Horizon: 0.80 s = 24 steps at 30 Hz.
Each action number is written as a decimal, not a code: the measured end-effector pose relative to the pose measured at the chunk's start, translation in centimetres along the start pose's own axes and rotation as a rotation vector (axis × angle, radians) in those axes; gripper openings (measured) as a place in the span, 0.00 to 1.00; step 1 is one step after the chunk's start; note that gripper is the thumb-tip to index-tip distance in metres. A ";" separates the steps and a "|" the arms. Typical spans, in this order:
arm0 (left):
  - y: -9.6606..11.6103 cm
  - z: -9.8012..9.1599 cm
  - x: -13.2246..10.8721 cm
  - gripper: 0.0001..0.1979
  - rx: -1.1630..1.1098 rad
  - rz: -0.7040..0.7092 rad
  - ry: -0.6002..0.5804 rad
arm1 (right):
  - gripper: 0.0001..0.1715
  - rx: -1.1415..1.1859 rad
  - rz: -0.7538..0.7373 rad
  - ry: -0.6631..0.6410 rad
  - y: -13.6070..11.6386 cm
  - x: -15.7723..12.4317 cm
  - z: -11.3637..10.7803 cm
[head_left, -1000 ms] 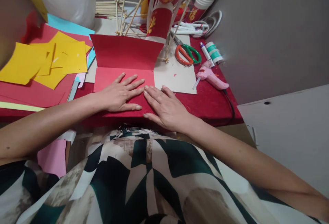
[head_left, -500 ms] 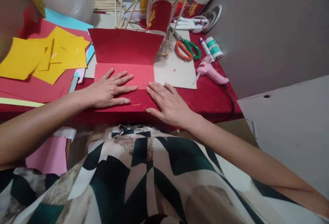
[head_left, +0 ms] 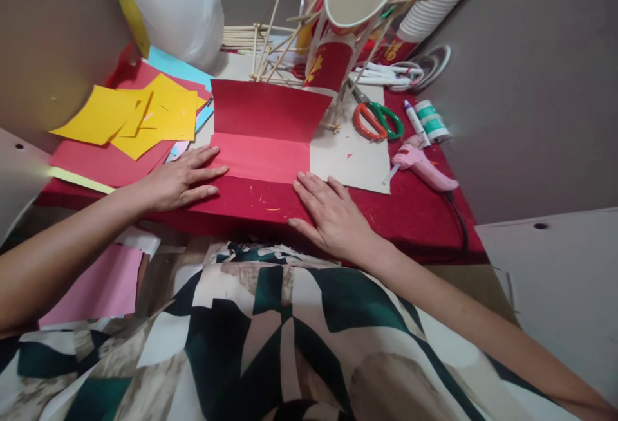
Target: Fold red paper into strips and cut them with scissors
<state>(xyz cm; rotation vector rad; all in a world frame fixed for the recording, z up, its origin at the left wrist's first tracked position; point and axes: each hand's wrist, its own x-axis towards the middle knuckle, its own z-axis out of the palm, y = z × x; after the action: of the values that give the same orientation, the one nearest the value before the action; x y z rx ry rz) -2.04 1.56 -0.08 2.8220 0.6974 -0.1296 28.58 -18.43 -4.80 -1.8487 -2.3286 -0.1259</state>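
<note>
A red paper sheet (head_left: 263, 138) lies in front of me on the red-covered table (head_left: 415, 208), with its far half folded up and its near half flat. My left hand (head_left: 176, 179) lies flat and open at the sheet's near left corner, fingers stretched out. My right hand (head_left: 333, 215) rests flat and open at the sheet's near right corner, fingers spread on the table cloth.
Yellow and red paper sheets (head_left: 140, 118) are stacked at the left. Behind the sheet stands a frame of wooden sticks with red paper cups (head_left: 338, 54). Scissors (head_left: 376, 118), a pink glue gun (head_left: 422, 163) and a glue stick (head_left: 429, 118) lie at the right. Pink paper (head_left: 101, 286) sits below the table edge.
Both hands have slid apart along the sheet's near edge, the left hand to the left and the right hand to the right. The camera view has shifted.
</note>
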 end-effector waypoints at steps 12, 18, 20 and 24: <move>3.3 -3.8 1.5 0.20 -0.576 -0.374 0.313 | 0.31 0.213 -0.008 -0.006 2.4 0.1 -4.3; 2.3 -6.2 5.1 0.30 -0.994 -0.591 0.570 | 0.25 0.577 0.394 0.207 6.0 4.1 -5.8; 1.1 -6.3 6.2 0.35 -0.970 -0.570 0.566 | 0.27 0.699 0.473 0.209 7.1 5.6 -5.0; -0.5 -5.9 7.4 0.31 -1.036 -0.512 0.506 | 0.28 0.860 0.491 0.258 8.4 7.7 -3.1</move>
<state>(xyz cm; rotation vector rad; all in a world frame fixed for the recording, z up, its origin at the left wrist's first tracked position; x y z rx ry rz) 4.48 6.72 4.46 1.6387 1.1441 0.6786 35.25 -9.66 -0.62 -1.7037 -1.3498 0.5654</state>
